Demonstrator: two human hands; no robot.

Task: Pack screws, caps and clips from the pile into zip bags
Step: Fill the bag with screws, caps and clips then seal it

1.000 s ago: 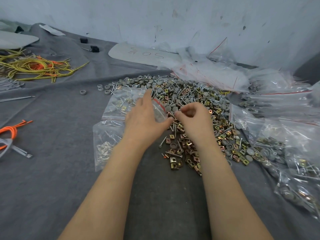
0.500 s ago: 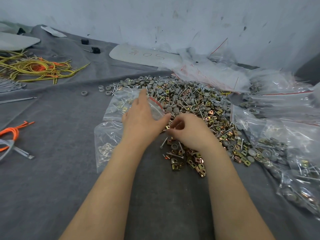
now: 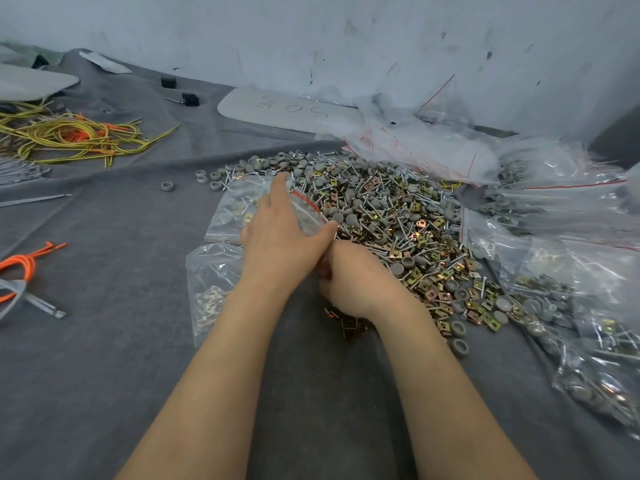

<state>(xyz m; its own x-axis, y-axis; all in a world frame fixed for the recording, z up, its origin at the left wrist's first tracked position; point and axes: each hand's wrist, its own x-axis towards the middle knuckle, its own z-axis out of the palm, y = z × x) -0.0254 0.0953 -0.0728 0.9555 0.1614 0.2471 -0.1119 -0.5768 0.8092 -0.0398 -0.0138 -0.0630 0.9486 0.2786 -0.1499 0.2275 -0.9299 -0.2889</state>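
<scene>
— Head camera: your left hand (image 3: 284, 237) reaches over the near-left edge of the pile (image 3: 388, 188), which spreads across the grey-covered bench (image 3: 104, 358).

— That pile mixes long screws (image 3: 379, 252), grey caps (image 3: 349, 220) and brass-coloured clips (image 3: 420, 223).

— In that left hand you hold a clear zip bag (image 3: 306, 211). Its red strip runs between your outstretched thumb and your fingers, which point away from you.

— Your right hand (image 3: 360, 282) sits just beside the heel of the left, knuckles up, fingers curled under, at the pile's near edge.

— Whether you pinch a piece there, I cannot tell. The fingertips are hidden. More clips lie right under your wrist.

— Two filled bags (image 3: 221, 216) lie flat on the bench to the left of your left hand, one beyond the other.

— To your right, a row of packed bags (image 3: 571, 292) runs along the bench beside the pile.

— A heap of empty bags (image 3: 415, 147) rests against the wall (image 3: 346, 36) beyond the pile.

— Far left you have yellow wires (image 3: 69, 136) and an orange cord (image 3: 20, 265), both well apart from the pile.
</scene>
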